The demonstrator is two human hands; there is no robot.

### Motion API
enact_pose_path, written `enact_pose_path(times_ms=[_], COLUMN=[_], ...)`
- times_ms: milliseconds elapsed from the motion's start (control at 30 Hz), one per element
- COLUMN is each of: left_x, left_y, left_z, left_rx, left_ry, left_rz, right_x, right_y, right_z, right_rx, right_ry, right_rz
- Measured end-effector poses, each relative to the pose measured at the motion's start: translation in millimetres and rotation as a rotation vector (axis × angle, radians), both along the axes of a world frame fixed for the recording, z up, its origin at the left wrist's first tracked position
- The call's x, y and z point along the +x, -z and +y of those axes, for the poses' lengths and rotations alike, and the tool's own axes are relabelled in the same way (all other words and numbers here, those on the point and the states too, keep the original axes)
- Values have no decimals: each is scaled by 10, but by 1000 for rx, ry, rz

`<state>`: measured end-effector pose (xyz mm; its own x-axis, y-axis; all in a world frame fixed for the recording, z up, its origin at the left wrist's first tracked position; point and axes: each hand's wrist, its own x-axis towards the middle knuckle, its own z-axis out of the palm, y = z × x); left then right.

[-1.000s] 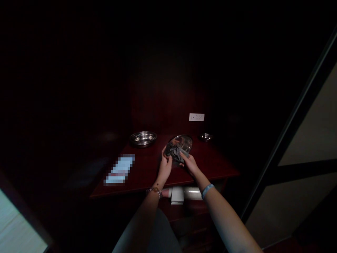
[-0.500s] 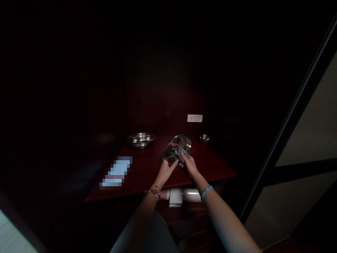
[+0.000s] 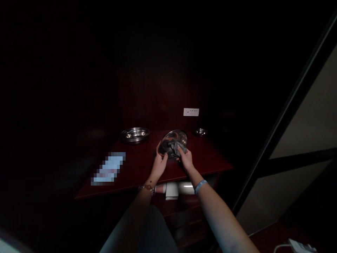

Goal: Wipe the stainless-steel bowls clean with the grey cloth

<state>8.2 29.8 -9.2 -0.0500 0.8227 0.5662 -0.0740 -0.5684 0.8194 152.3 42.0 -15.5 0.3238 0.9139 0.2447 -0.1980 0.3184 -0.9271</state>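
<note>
— In the head view, what is being held by the left hand (image 3: 159,161)?
— A metal plate (image 3: 176,135) is being pinched at its left and lower rim, the thumb being laid in front and the fingers being partly hidden behind.
— And how is the right grip being set?
— A crumpled grey cloth (image 3: 174,148) is being pinched between the thumb and fingers of the right hand (image 3: 186,160), and it is being pressed to the plate's inner face.
— Where is the plate being held?
— Tilted, over the bench (image 3: 139,165); whether the wood is being touched by its lower rim cannot be told.
— What else is being carried by the bench?
— A stack of metal dishes (image 3: 135,135) is being borne at the left rear, a small metal bowl (image 3: 200,132) at the right rear. At the left, a pale item (image 3: 108,169) is being masked by pixelation.
— And on the wrists?
— A beaded bracelet (image 3: 146,188) is being worn on the left, a light blue band (image 3: 200,186) on the right.
— Below the bench top?
— A white box (image 3: 172,191) is being seen beside a shiny cylinder (image 3: 185,188).
</note>
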Motion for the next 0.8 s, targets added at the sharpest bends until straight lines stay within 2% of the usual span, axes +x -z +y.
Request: enact_pose_path(times_ms=[133,267,433,600,800], left_x=[11,21,-2,-5,-1], left_y=[28,109,138,104,28], left_z=[4,64,111,102,80], left_rx=[9,-48,-121,-50,-1], left_ry=[34,107,70,14,-23], left_rz=[-13,104,152,69,-31], right_x=[0,-26,-61,-65,-48], right_y=[8,17,1,-12,13], right_z=[14,25,13,10,25], right_rx=[18,22,-8,-6,18], right_ry=[-66,-233,-300,-248,-85], right_rz=[12,-24,-43,10,-10])
